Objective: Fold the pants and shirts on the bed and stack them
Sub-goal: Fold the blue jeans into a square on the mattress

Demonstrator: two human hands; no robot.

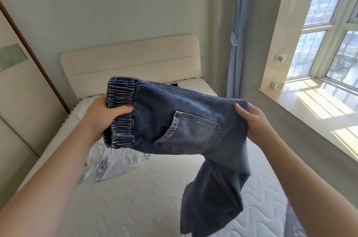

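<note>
Plainly, the jeans hung in the air above the bed, the left hand gripping the elastic waistband and the right hand pinching the seat edge. Their legs dangled loose below the right hand; I judged they could bunch or twist when lowered, spoiling the fold. A crumpled white shirt lay on the bed beneath the jeans and might get trapped under them. Bare mattress nearer the person offered laying room; the bed's window-side edge was close.

A bare quilted mattress carries a crumpled white shirt, lying just below the left hand's fingers, near the bed's left side.
</note>
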